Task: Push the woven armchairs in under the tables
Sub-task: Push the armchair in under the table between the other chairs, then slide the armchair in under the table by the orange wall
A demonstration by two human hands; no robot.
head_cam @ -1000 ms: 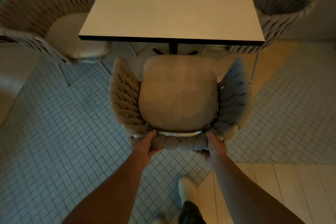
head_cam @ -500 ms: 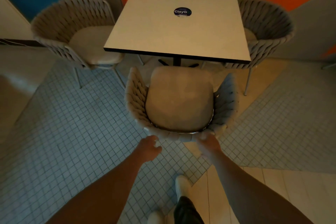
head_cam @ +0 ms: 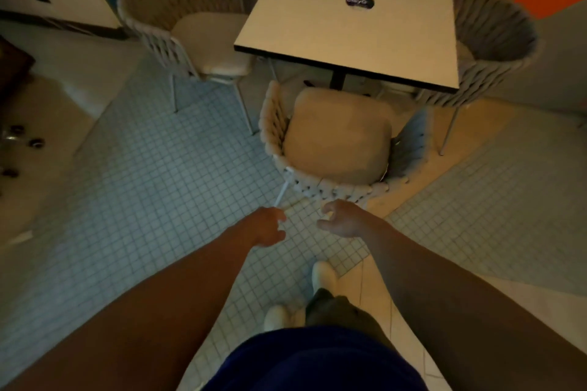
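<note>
A woven armchair (head_cam: 340, 140) with a beige seat cushion stands in front of me, its front edge just at the near edge of the square white table (head_cam: 355, 9). My left hand (head_cam: 265, 227) and my right hand (head_cam: 344, 220) hover a short way behind its woven backrest, both off the chair, fingers loosely curled and holding nothing. A second woven armchair (head_cam: 187, 25) stands at the table's left side, its seat partly under the top. A third armchair (head_cam: 489, 51) sits at the right side, tucked against the table.
The floor is small grey-blue tiles (head_cam: 143, 200) with beige paving (head_cam: 476, 136) to the right. Blue and orange wall panels rise behind the table. A wheeled base (head_cam: 19, 140) shows at the far left. My white shoes (head_cam: 322, 276) stand below the hands.
Both hands have let go of the near chair's backrest and drawn back. My view has pulled away from the table and turned left.
</note>
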